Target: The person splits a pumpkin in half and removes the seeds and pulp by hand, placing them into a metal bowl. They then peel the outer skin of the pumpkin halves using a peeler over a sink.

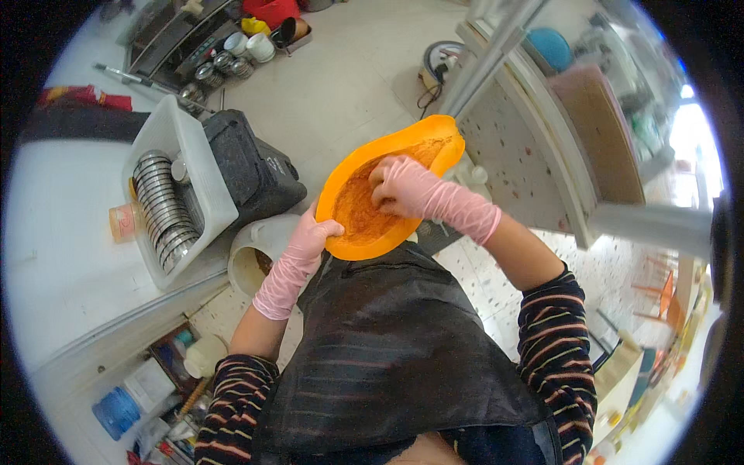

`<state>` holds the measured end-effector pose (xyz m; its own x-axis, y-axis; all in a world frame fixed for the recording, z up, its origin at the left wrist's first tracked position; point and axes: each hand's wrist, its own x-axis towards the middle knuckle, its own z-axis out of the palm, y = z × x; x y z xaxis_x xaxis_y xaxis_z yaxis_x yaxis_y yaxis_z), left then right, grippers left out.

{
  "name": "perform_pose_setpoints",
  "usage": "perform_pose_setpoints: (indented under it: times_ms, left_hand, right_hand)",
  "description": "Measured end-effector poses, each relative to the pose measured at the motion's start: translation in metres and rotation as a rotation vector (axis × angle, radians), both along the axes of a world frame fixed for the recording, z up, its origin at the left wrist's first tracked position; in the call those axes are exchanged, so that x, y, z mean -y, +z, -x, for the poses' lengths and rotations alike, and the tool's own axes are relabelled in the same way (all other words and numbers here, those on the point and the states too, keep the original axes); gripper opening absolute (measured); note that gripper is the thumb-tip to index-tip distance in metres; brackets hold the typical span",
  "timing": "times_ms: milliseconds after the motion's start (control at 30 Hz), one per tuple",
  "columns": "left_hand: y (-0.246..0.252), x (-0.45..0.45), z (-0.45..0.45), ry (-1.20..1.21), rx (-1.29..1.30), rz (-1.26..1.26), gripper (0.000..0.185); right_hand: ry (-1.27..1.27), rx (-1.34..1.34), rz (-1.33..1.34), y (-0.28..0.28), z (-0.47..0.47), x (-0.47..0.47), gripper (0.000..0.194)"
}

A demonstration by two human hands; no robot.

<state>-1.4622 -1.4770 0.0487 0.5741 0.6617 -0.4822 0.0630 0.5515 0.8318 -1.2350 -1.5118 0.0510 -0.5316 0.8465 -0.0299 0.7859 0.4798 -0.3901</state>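
A large orange pumpkin half (360, 251) is held cut side up above my black apron, its stringy hollow facing the camera. My left hand (311, 235), in a pink glove, grips its lower left rim, thumb over the cut edge. My right hand (404, 186), also gloved in pink, is inside the hollow with its fingers curled against the fibrous flesh. Whether those fingers hold any pulp cannot be told. Below the pumpkin, left of the apron, a white bucket (241, 270) lies or tilts with its opening showing some brown matter.
On the white counter (70, 244) at left stands a white plastic basket (218, 192) with stacked metal lids or rings. A black bin (250, 157) is beside it. A speckled table side (517, 151) stands at right, near a metal post. Metal containers and white tubs (260, 47) sit at the far left.
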Motion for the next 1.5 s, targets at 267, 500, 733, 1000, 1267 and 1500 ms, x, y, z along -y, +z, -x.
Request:
perform_pose_setpoints:
  times_ms: [267,500,733,1000,1267,1500]
  left_hand:
    - [-0.019,-0.084,-0.029,0.208,-0.034,0.04,0.057]
    - [-0.05,-0.266,-0.049,0.228,-0.016,0.027,0.054]
    - [-0.039,-0.47,-0.093,0.17,-0.036,-0.033,0.06]
    - [-0.044,-0.621,-0.189,0.134,-0.007,-0.096,0.06]
    - [-0.058,-0.752,-0.341,0.073,-0.07,-0.046,0.057]
    - [-0.047,-0.86,-0.486,0.075,-0.006,-0.019,0.055]
  right_hand:
    - [0.234,0.596,-0.149,-0.023,-0.024,-0.139,0.015]
    - [-0.09,0.225,0.148,-0.034,-0.074,-0.345,0.028]
    - [-0.333,0.193,0.222,-0.023,-0.116,-0.514,0.083]
    - [-0.464,0.491,0.369,-0.028,-0.184,-0.659,0.083]
    - [-0.506,0.351,0.339,-0.072,-0.352,-0.792,0.043]
    - [-0.428,0.288,0.447,-0.037,-0.467,-0.888,0.027]
